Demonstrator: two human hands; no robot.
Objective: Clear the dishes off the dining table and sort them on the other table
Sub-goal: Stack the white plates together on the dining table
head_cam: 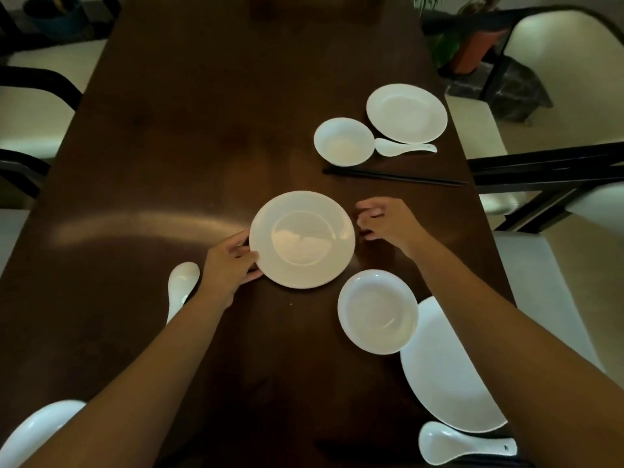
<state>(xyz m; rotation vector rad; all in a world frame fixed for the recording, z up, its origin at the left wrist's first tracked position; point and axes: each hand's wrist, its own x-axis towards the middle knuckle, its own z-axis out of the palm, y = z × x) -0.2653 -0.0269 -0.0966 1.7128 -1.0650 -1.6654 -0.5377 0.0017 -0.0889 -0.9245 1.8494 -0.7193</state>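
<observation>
A white plate [302, 238] lies in the middle of the dark wooden dining table [189, 136]. My left hand [231, 263] grips its left rim, thumb on top. My right hand [385, 221] hovers just beside the plate's right rim with fingers apart, holding nothing. A white bowl [378, 311] sits near the front right, overlapping a large white plate [445, 376]. Farther back on the right stand another bowl [343, 141], a plate [407, 113], a white soup spoon [403, 147] and black chopsticks [395, 177].
A white spoon [182, 285] lies left of my left hand, another spoon [464, 444] at the front right, and a white dish [33, 430] at the front left corner. Chairs [547, 170] flank the table on both sides; potted plants [469, 45] stand at the back right.
</observation>
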